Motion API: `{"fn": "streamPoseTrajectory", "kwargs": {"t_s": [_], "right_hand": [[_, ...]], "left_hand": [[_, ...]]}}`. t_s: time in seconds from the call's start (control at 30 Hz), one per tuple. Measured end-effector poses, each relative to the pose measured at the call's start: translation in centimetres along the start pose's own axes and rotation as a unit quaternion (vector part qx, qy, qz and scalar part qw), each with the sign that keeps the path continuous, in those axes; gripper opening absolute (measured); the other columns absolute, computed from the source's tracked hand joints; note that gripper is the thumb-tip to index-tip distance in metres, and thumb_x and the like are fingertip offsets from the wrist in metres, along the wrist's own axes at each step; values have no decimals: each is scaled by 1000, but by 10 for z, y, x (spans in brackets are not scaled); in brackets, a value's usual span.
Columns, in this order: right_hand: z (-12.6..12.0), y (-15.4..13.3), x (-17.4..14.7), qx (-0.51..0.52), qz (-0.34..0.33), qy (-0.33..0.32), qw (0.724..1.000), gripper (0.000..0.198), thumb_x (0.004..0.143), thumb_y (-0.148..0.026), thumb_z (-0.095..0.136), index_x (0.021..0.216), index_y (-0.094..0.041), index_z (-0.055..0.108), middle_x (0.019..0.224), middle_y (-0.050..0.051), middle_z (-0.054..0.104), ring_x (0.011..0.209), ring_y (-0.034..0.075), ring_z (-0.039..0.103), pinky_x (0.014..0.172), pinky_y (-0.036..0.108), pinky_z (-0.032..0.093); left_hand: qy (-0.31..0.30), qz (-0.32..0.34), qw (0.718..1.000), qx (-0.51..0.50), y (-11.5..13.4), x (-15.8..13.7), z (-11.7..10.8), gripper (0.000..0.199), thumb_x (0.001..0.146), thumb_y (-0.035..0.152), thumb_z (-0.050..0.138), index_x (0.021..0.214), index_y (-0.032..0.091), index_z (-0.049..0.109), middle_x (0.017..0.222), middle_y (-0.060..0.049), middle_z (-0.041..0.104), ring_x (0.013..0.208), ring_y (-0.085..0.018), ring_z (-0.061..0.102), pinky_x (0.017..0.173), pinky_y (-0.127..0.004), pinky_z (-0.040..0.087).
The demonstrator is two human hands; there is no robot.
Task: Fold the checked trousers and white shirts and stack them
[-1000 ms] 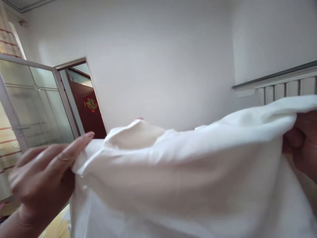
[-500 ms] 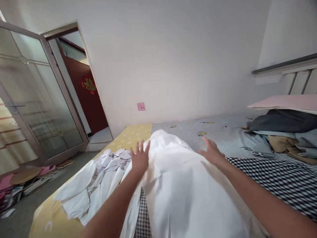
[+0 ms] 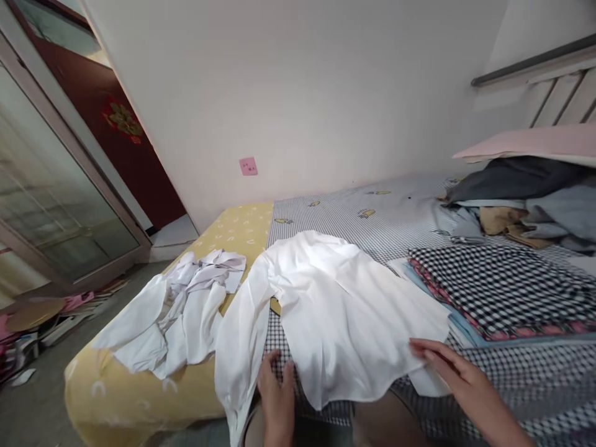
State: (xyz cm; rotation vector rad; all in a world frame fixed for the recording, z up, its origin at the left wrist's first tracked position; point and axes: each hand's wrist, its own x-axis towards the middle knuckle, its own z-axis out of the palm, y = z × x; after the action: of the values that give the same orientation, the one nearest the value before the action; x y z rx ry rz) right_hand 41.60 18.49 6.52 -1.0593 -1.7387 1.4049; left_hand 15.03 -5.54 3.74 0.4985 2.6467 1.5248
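Note:
A white long-sleeved shirt (image 3: 335, 298) lies spread on the bed, collar end away from me and hem toward me. One sleeve stretches down along its left side. My left hand (image 3: 276, 394) is between that sleeve and the shirt's body, low over the checked sheet, thumb and fingers apart and nothing held. At the lower right, my right hand (image 3: 459, 375) pinches the shirt's edge between thumb and fingers. A crumpled heap of white and pale lilac clothes (image 3: 186, 310) rests to the left of the shirt.
Folded black-and-white checked cloth (image 3: 503, 285) lies on other folded fabric at right. Behind it are dark and tan clothes (image 3: 516, 186) under a pink board-like item (image 3: 531, 144). The yellow bed edge (image 3: 139, 397) drops to the floor at left, near a glass door (image 3: 60, 186).
The shirt, billowing before, has settled flat on the bed. Both hands have drawn back toward me; the right now pinches the shirt's edge. The view has tilted downward.

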Motion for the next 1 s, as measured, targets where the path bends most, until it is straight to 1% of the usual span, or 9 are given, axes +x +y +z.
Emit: {"fn": "streamPoseTrajectory", "kwargs": {"t_s": [0.07,0.13,0.23,0.3,0.4,0.5,0.67,0.83,1.0], "right_hand": [[3,6,-35,70,75,31,994,54,66,-69,70,95,-25,79,87,9,79,84,31,73,90,44,57],[13,18,-65,123,139,41,982,56,64,-70,72,94,-23,78,77,7,76,71,28,71,74,39,61],[34,38,-92,157,170,37,972,56,62,-70,74,91,-22,77,70,5,73,64,24,69,63,33,59],[46,44,-99,141,139,45,979,54,63,-69,73,87,-21,77,66,4,70,60,21,66,60,31,57],[56,41,-100,81,82,53,992,51,67,-68,67,84,-21,76,62,2,66,54,18,60,55,28,53],[60,34,-97,4,38,25,999,49,75,-66,58,87,-22,76,61,1,64,48,15,56,49,26,49],[61,33,-93,-84,-52,-4,995,45,83,-61,52,89,-23,76,62,2,66,60,18,65,60,25,52],[60,38,-93,-113,-64,2,992,44,86,-58,49,90,-24,75,63,2,67,58,18,66,58,24,51],[59,39,-92,-133,-54,-1,990,43,85,-57,47,90,-24,75,64,1,68,58,18,66,59,24,51]], "left_hand": [[-10,-20,999,-32,17,-6,9,43,82,41,56,117,17,51,126,-18,62,126,-32,55,115,-49,39],[15,-28,998,-58,35,-12,20,49,79,40,61,120,16,48,128,-19,58,125,-33,54,113,-51,41],[79,-20,994,-78,53,-25,35,55,81,39,62,128,15,44,130,-19,51,120,-32,56,108,-52,45],[100,-23,992,-76,56,-35,41,58,83,37,63,132,16,42,129,-18,49,117,-31,57,107,-52,47],[109,-63,990,-57,46,-47,42,62,83,36,66,135,14,40,129,-20,48,120,-33,54,107,-54,46],[103,-99,989,-38,33,-54,38,61,84,36,66,136,16,40,130,-20,49,124,-35,53,109,-56,45],[69,-151,985,-38,27,-59,32,60,85,32,64,136,14,40,128,-21,52,126,-35,54,108,-53,46],[52,-195,978,-57,40,-61,38,59,83,31,65,135,15,41,132,-22,49,128,-35,55,107,-51,47],[62,-231,968,-78,65,-62,52,64,81,31,67,137,17,39,134,-24,47,136,-39,46,107,-55,45]]}}
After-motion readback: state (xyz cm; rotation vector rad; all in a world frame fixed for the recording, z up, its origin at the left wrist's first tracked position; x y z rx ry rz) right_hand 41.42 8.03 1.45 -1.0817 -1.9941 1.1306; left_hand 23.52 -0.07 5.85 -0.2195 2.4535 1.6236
